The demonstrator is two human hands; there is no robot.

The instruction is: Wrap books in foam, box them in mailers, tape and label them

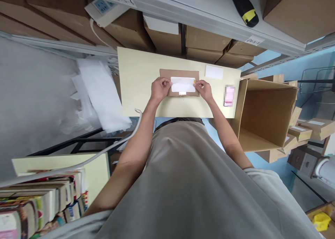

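Observation:
A flat brown cardboard box (165,73) lies on the pale yellow table (138,82) in front of me. Over its top is a white label (183,85) with a small yellow mark near its right end. My left hand (160,89) pinches the label's left edge between thumb and fingers. At the opposite end, my right hand (204,89) pinches the right edge near the yellow mark. A small white tag (182,93) shows at the label's lower edge. Whether the label is stuck down or held just above the box, I cannot tell.
A white paper (214,72) and a pink blurred item (229,96) lie to the right. Beyond the table's right edge stands a large open carton (267,117). Boxes line the shelf (204,22) at the back. White packing sheets (98,92) hang at left; books (52,197) stand lower left.

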